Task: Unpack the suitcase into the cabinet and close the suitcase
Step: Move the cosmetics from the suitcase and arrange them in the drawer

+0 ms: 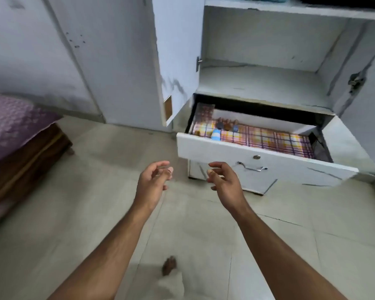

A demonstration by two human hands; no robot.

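While both hands hang in the air with nothing in them, this is how it looks from where I stand:

Left hand: the left hand [153,180] hovers over the floor [95,191], its fingers [160,164] loosely curled and slightly apart, holding nothing.

Right hand: the right hand [224,182] sits just beside it, fingers [217,164] relaxed and half curled, also holding nothing; the two sets of fingertips face each other across a small gap.

Cabinet: the cabinet [268,40] stands beyond the fingers, doors swung open, one bare shelf [258,83] above the drawer.

Drawer: the drawer [247,152] is pulled out just past the right fingers, lined with a checked cloth [268,139]; a small bottle [215,135] and a few small things too blurred to name lie at its left end.

Suitcase: not in sight anywhere, so I cannot say where it is or whether it is shut.

Bed: a bed [20,131] with a purple cover lies well to the left of the left fingers.

Step, as I judge it: between loads, hands free to fetch or to push the drawer in.

Risks: the drawer juts into the walking space, so a shin or knee could catch its corner on turning away; a hard shove could topple the bottle; the open door near the left fingers could be knocked.
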